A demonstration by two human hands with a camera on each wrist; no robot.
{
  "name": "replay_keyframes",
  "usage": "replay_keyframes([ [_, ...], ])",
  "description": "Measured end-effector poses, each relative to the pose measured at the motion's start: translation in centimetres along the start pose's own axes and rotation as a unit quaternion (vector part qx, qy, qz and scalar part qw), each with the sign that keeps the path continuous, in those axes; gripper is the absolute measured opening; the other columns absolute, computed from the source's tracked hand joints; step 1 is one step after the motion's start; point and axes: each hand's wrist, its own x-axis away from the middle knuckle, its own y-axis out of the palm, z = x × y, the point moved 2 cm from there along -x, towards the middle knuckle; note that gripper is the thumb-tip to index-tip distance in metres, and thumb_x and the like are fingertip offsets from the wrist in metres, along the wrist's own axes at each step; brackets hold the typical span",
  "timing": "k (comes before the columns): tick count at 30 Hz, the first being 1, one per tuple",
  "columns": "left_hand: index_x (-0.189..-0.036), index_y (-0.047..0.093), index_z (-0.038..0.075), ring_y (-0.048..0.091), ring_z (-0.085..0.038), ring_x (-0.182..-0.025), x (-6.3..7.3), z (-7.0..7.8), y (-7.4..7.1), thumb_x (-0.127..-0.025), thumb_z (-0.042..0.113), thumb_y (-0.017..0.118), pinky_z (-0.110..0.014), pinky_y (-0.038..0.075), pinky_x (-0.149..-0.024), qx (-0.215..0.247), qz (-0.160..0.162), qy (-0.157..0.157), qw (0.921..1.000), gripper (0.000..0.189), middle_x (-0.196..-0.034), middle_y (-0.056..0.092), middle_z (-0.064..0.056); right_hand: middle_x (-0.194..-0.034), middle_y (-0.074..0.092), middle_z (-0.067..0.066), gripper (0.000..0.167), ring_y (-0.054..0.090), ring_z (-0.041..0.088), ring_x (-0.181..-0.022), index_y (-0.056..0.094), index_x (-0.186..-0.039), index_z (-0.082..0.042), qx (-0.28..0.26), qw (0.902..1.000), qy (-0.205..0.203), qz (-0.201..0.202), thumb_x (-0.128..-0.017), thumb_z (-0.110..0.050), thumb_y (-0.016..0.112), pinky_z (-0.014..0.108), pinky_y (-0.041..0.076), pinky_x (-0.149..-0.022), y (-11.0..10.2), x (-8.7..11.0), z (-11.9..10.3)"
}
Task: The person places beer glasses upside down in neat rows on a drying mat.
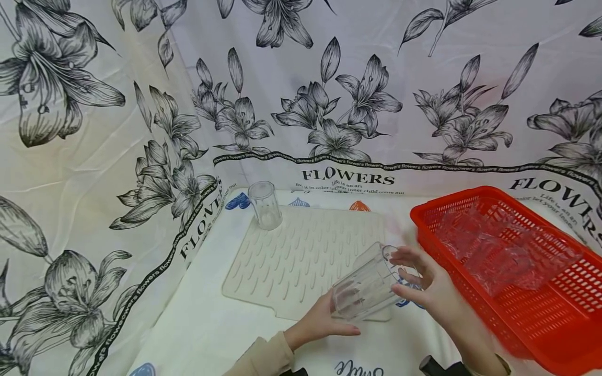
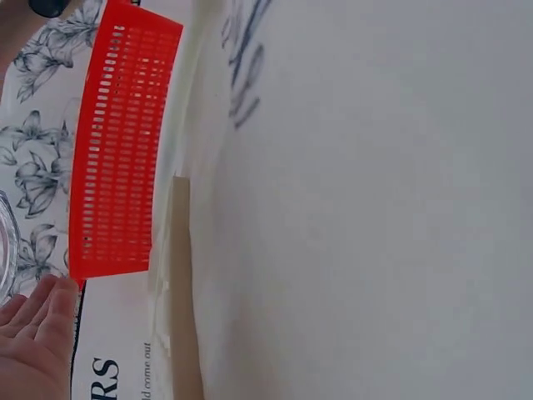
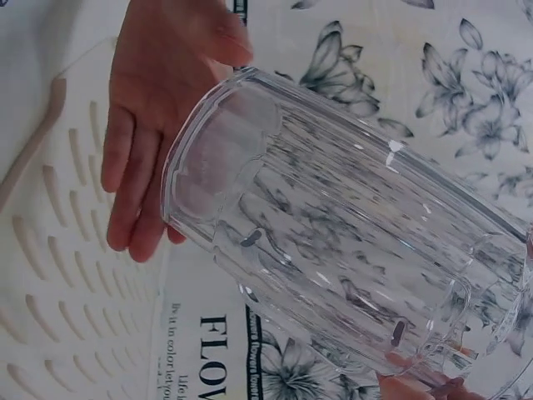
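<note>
A clear cup [image 1: 364, 287] with fluted sides is held tilted between both hands above the front right of a pale ridged mat [image 1: 301, 261]. At its rim, my right hand [image 1: 425, 282] curls its fingers and thumb around the cup. My left hand [image 1: 320, 321] supports the base with straight fingers, thumb held apart. The right wrist view shows the cup [image 3: 350, 242] up close, with the left hand's extended fingers [image 3: 137, 175] behind its base. Only the left hand [image 2: 37, 342] and a sliver of cup appear at the left wrist view's edge. Another clear cup [image 1: 265, 206] stands at the mat's back left corner.
A red perforated basket [image 1: 555, 334] to the right contains crumpled clear plastic [image 1: 494, 250]. Flower-printed cloth [image 1: 338, 104] hangs behind and to the left. White printed cloth [image 1: 197, 318] covers the table.
</note>
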Motion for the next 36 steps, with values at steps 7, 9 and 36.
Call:
replay_keyframes([
  [7,-0.136,0.028,0.001,0.049,-0.029,-0.110,0.0,0.3,-0.4,-0.073,-0.008,0.068,-0.036,0.043,-0.086,0.100,0.008,0.000,0.9950,0.075,-0.127,0.044,-0.020,-0.117,0.048,0.016,0.058,0.051,0.011,-0.103,0.038,-0.125,0.003,-0.035,0.9992,0.016,0.009,-0.075,0.005,0.067,0.031,0.044,-0.080,0.5,0.2,1.0],
  [9,-0.135,0.027,-0.003,0.049,-0.032,-0.109,0.0,0.3,-0.6,-0.072,-0.011,0.067,-0.037,0.044,-0.085,0.113,0.007,-0.005,0.9935,0.075,-0.126,0.043,-0.024,-0.116,0.049,0.012,0.056,0.051,0.012,-0.104,0.038,-0.124,0.004,-0.044,0.9989,0.014,0.008,-0.075,0.006,0.065,0.026,0.044,-0.080,0.5,0.2,1.3],
  [36,-0.130,0.030,-0.010,0.033,-0.031,-0.122,0.1,1.7,-4.2,-0.074,-0.002,0.069,-0.031,0.027,-0.100,0.128,0.132,-0.033,0.9824,0.069,-0.130,0.037,-0.026,-0.124,0.044,0.020,0.076,0.043,0.045,-0.110,0.038,-0.130,-0.009,0.060,0.9871,0.106,-0.104,-0.066,-0.020,0.078,0.043,0.050,-0.074,-0.8,-0.3,3.3],
])
